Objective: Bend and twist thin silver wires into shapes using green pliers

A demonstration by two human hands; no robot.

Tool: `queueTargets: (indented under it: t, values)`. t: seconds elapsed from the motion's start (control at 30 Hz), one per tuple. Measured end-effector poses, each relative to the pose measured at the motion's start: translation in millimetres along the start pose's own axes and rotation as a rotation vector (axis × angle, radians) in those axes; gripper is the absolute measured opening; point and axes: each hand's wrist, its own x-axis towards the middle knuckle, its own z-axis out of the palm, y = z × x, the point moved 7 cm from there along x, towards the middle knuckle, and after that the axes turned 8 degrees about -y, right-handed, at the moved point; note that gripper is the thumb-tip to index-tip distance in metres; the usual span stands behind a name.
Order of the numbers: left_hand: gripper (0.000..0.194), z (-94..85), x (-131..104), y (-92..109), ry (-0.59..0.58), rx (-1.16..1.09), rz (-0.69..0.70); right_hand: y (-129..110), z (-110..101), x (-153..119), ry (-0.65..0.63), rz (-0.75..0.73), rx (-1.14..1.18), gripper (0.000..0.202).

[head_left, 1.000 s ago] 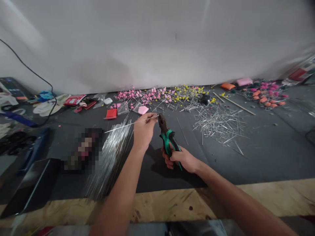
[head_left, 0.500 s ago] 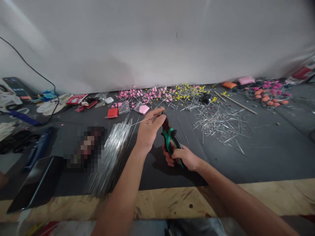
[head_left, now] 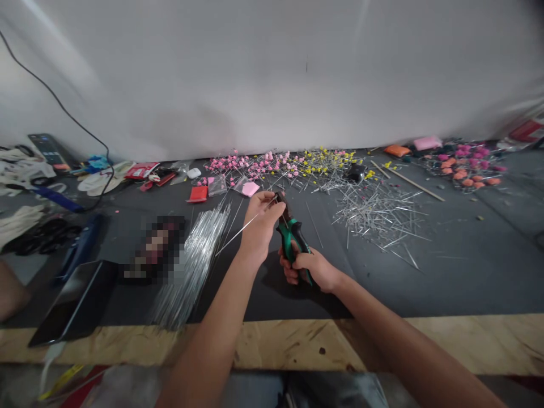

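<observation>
My left hand (head_left: 258, 226) is closed, pinching a thin silvery wire (head_left: 233, 239) between thumb and fingers. The wire's long free end slants down to the left, towards a bundle of straight wires (head_left: 193, 263) lying on the table. My right hand (head_left: 318, 269) is wrapped round the green and black handles of a pair of pliers (head_left: 285, 241). Their dark jaws point up and away from me, right at the left fingertips. Whether the jaws grip the wire is too small to tell. Beyond the pliers, to the right, lies a loose pile of short wires (head_left: 378, 212).
Along the wall lie wire stems with pink tips (head_left: 255, 164) and yellow tips (head_left: 325, 161), and coral and magenta ones (head_left: 470, 164). A red packet (head_left: 198, 194), a wooden stick (head_left: 416, 184) and a dark tablet-like device (head_left: 74, 303) lie about. Another person's arm (head_left: 11, 292) shows at the left edge.
The wire's free end has swung down towards me, from nearly level to a steeper slant. Both hands keep their grips at the pliers. More of the other person's arm shows at left.
</observation>
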Motion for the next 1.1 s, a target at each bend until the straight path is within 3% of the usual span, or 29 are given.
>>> queueTargets:
  t: [0.17, 0.37, 0.53, 0.67, 0.83, 0.97, 1.1]
  values:
    - [0.021, -16.0, -2.4, -0.7, 0.01, 0.202, 0.039, -2.2, 2.5, -0.4, -0.021, 0.002, 0.006, 0.027]
    - [0.019, -25.8, 1.0, 18.0, -0.013, 0.612, 0.2, -1.0, 3.4, -2.6, -0.073, 0.016, 0.012, 0.029]
    - [0.011, -31.0, 5.2, 34.4, -0.023, 0.701, 0.333, -0.4, 4.7, -3.5, -0.105, 0.045, -0.016, 0.03]
    - [0.01, -36.8, 5.1, 39.0, 0.092, 0.837, 0.342, -1.1, 4.0, -2.7, -0.09, 0.034, -0.028, 0.031]
    - [0.021, -38.0, 4.9, 22.0, 0.169, 0.628, 0.203, 0.2, 3.4, -1.2, -0.087, 0.03, -0.015, 0.029]
    - [0.019, -27.9, 3.2, 22.7, 0.171, 0.511, 0.251, 0.3, 2.6, -0.9, -0.072, 0.024, -0.001, 0.028]
    - [0.03, -14.3, 0.8, 26.9, 0.065, 0.446, 0.305, 0.0, 2.2, -0.9, -0.067, 0.021, 0.015, 0.028]
